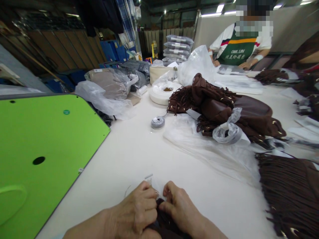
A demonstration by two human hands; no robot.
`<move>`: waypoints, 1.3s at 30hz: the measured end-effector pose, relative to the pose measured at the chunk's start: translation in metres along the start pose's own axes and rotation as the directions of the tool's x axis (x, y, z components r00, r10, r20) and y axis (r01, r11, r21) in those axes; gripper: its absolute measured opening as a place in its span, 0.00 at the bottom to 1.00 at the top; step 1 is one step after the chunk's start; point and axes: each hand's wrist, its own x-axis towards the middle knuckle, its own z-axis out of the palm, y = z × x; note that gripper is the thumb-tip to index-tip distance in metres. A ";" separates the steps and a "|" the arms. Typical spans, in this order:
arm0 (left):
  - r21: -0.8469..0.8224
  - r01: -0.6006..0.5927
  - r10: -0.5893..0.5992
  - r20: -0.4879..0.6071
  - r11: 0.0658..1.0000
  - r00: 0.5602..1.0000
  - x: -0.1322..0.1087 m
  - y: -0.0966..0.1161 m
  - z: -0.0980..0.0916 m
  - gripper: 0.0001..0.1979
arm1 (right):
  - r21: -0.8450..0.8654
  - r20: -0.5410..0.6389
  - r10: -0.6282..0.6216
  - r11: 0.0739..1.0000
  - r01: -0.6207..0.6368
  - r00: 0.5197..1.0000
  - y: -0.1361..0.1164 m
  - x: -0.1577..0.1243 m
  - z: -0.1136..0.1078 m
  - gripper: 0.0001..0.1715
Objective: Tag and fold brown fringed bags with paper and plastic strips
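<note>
In the head view we see the left hand (143, 207) curled tightly around a dark brown item (167, 221), while the thumb of the right hand (180, 205) touches it; partly hidden, its fingers may be pinching something, but we cannot tell. The item lies between both hands at the near side of the white table (129, 152), well apart from the brown bags (239, 106).
</note>
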 end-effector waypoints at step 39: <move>0.236 -0.180 0.132 0.206 0.955 0.970 -0.099 0.122 0.026 0.27 | -0.394 -0.391 -0.245 0.916 0.079 0.887 0.051 -0.082 0.003 0.19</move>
